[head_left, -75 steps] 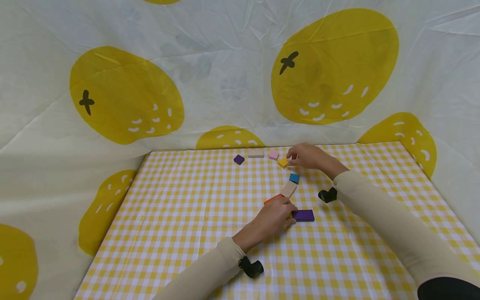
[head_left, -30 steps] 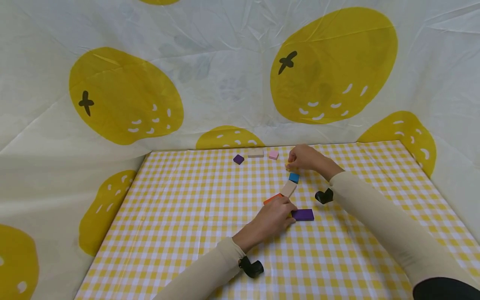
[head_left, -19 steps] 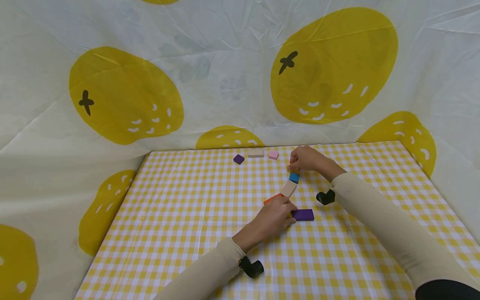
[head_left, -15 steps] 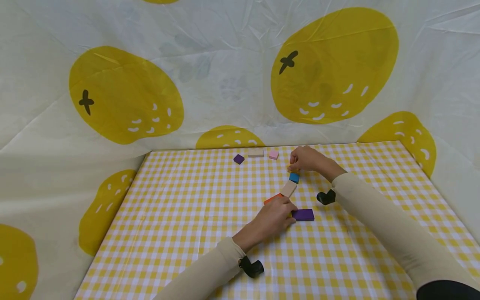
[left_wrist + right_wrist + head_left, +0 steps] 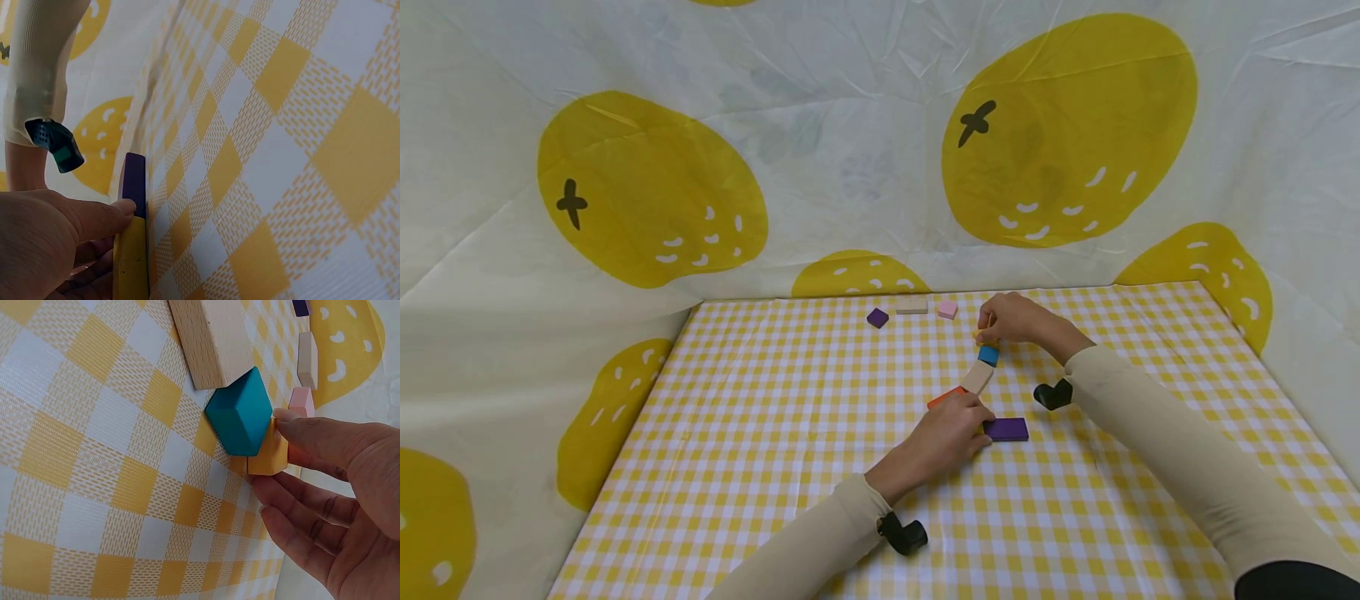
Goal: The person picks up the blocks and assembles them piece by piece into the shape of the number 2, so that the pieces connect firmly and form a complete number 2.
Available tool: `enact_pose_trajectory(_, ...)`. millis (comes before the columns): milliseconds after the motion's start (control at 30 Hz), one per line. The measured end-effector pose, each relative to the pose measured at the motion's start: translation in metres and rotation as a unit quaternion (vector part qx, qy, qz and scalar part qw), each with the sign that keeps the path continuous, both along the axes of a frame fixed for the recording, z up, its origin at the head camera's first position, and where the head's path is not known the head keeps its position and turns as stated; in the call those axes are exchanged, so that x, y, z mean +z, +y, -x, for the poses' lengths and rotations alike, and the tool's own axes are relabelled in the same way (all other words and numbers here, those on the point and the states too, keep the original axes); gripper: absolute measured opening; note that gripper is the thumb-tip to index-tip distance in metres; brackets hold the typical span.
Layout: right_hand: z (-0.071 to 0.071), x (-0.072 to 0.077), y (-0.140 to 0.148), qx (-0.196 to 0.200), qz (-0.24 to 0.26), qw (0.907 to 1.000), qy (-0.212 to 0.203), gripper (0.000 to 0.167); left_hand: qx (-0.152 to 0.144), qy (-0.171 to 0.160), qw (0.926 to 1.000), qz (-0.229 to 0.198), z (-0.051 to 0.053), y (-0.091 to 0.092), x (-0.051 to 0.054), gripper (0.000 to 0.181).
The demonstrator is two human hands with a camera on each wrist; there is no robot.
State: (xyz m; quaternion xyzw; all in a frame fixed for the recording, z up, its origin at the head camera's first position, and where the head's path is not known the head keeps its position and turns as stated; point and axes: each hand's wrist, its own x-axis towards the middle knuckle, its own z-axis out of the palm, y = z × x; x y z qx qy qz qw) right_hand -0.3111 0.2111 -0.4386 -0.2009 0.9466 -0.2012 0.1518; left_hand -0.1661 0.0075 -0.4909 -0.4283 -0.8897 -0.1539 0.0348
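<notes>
Left hand (image 5: 946,433), near, pinches flat yellow block (image 5: 130,259) against flat purple block (image 5: 1007,430); I'd hold steady. Right hand (image 5: 1020,318) pinches small yellow-orange block (image 5: 270,455) at blue block's (image 5: 988,357) far side; I'd square faces, release straight up.

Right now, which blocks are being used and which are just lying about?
Blocks seemingly in use: far yellow, blue, near wooden, orange, near yellow, long purple.
Blocks lying apart, apparently unused: pink, small purple, far wooden.

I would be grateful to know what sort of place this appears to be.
Probably a tabletop recording booth: a checked tablecloth, a yellow-patterned sheet hung behind it, and a black device at each wrist.
</notes>
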Motion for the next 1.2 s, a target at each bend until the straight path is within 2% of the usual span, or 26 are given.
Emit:
enact_pose_trajectory(900,-0.0005,0.0008,0.0026,-0.003,-0.011,0.9999,0.001,0.021,-0.004,0.006,1.0,0.0,0.0011,0.0001,0.0006,0.023)
enact_pose_trajectory(1200,0.0005,-0.0007,0.0049,0.015,-0.011,0.9998,0.01,0.024,-0.006,0.009,0.9999,-0.001,0.0009,0.0002,0.0005,0.023)
